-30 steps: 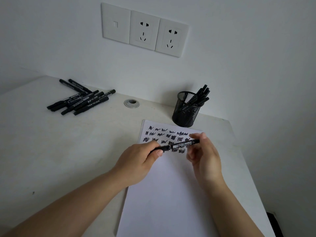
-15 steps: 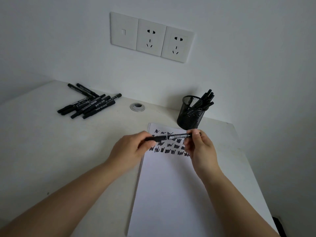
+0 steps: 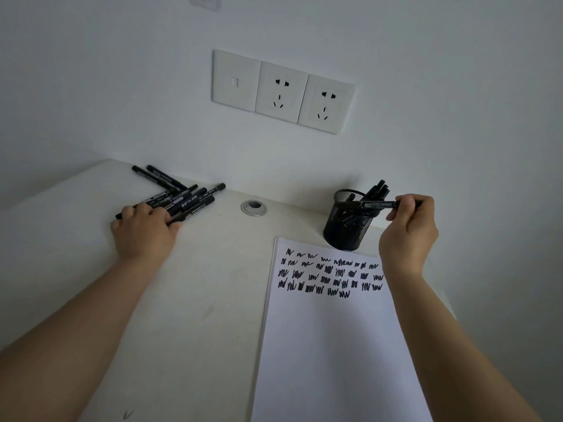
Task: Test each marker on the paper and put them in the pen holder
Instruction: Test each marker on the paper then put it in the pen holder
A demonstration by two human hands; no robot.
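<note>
Evidently the right hand pinched a capped black marker between thumb and fingers, holding it almost level over the mouth of the mesh pen holder. Its free end reached across the rim, which suggested it was about to be tipped and dropped in beside the markers already standing there. Held level like that, it would need to be angled down before it could slide among them.

Meanwhile the left hand lay palm down on the near end of the untested pile, fingers curled over a marker or two. Whether it had truly closed on one could not be told, since the fingertips were hidden against the black barrels. Reaching there at that point looked like a way to have the next marker ready.

The paper lay on the bench just in front of the holder, its upper part filled with rows of black scribbles, its lower part blank. That left plenty of room for further tests.

Between the pile and the holder sat a round cable grommet, set into the bench and clear of both hands. Wall sockets sat above, well out of reach of the work. Nothing stood between the held marker and the holder except the crowded markers inside, which could block it from dropping straight.
</note>
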